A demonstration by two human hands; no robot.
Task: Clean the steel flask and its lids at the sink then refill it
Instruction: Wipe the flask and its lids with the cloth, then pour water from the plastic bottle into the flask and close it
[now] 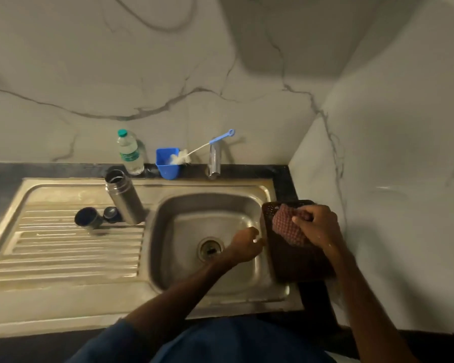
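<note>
No writing can be read anywhere: the plastic water bottle [129,153] against the back wall has a green cap and a green and white label, but the print on it is too small and blurred to make out. The steel flask [123,196] stands upright and open on the draining board [71,247], just left of the sink basin [207,231]; it is a plain brushed-metal cylinder with a dark mouth and a ridged neck, with no marking visible. Its two lids lie beside its base on the board: a dark cup-shaped lid [87,218] tipped on its side, and a smaller dark stopper [111,214] between that cup and the flask. Behind the basin a blue cup [167,163] holds a bottle brush [194,150] with white bristles and a blue loop handle, next to the chrome tap [214,159]. The right hand [317,226] is closed around a red and white checked cloth [288,227], held over a dark perforated tray [296,258] on the right rim of the sink. The left hand [247,244] is loosely curled over the basin at the tray's edge; whether it grips anything cannot be told.
</note>
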